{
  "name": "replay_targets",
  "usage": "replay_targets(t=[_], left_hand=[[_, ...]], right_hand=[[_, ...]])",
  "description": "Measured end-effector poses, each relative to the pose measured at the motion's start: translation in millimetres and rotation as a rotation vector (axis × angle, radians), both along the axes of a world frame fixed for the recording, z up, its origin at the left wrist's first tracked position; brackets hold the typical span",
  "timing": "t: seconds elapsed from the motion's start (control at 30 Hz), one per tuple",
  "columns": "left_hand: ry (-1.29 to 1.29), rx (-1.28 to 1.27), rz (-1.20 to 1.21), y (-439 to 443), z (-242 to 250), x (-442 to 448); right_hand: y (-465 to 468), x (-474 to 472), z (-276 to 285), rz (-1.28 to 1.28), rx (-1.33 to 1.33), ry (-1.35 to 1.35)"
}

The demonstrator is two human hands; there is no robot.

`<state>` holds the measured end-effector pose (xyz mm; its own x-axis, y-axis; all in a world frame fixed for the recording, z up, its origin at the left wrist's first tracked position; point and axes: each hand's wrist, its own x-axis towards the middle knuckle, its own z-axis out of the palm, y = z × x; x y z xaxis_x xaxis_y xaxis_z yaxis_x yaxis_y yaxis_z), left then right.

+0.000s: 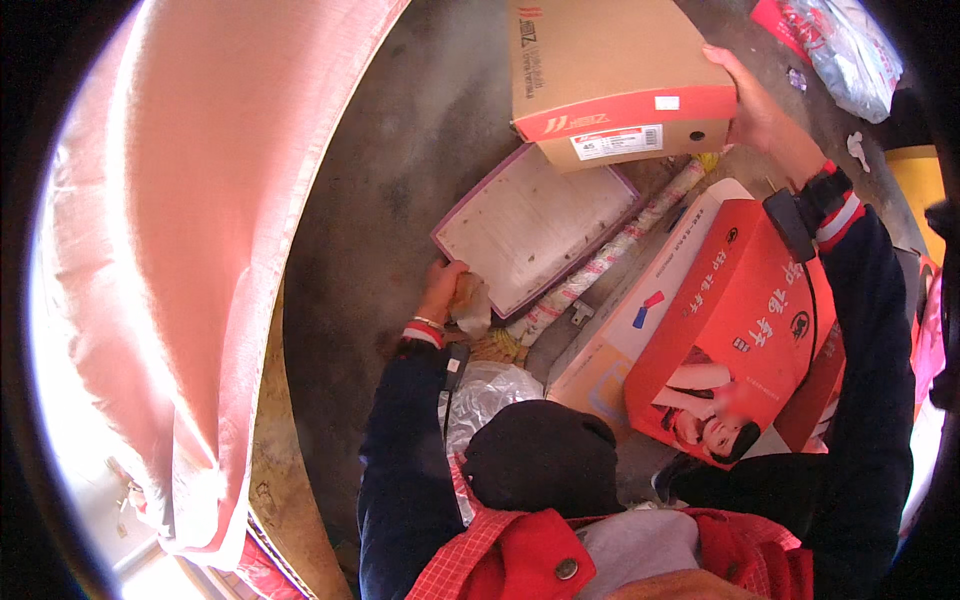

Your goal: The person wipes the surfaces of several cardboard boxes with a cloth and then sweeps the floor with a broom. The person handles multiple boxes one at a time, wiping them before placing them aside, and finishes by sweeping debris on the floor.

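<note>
My right hand (761, 112) grips the side of a brown cardboard shoe box (607, 56) with a red lid edge and a white label. The box is tilted and covers the far end of a flat, whitish rectangular panel (536, 221) with a purple rim and dark specks. At the panel's near left corner, my left hand (442, 289) closes around a crumpled pale brown piece (471, 304), perhaps cloth or paper. Whether these fingers also touch the panel, I cannot tell. A long roll wrapped in printed plastic (592, 274) lies alongside the panel.
A large red printed carton (720, 330) lies to the right, beside my forearm. Clear plastic wrapping (491, 390) is near my knee. Pink fabric (217, 187) hangs on the left. A plastic bag (847, 60) rests on the floor at the upper right.
</note>
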<state>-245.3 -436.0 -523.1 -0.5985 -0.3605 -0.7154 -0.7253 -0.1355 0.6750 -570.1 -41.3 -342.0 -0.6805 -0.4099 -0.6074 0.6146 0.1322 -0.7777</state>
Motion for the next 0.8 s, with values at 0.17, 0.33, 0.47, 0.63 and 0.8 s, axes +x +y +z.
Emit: replay_targets(t=[0.17,0.33,0.47,0.63,0.8], left_hand=[[0.303,0.007,0.185,10.4,80.5,-2.4],[0.59,-0.349,0.045,28.6,140.1,11.1],[0.657,-0.861,-0.367,55.1,146.9,26.2],[0.296,-1.026,-0.908,82.1,115.7,39.4],[0.611,-1.108,-0.757,81.3,105.1,40.0]], right_hand=[[16.9,-3.7,-1.4,-0.071,-0.039,-0.054],[36.9,-5.6,-1.9,-0.213,-0.014,-0.055],[50.0,-7.2,5.7,-0.226,-0.016,-0.074],[64.4,-7.7,9.2,-0.273,-0.013,-0.052],[77.3,-7.5,8.1,-0.285,-0.04,-0.108]])
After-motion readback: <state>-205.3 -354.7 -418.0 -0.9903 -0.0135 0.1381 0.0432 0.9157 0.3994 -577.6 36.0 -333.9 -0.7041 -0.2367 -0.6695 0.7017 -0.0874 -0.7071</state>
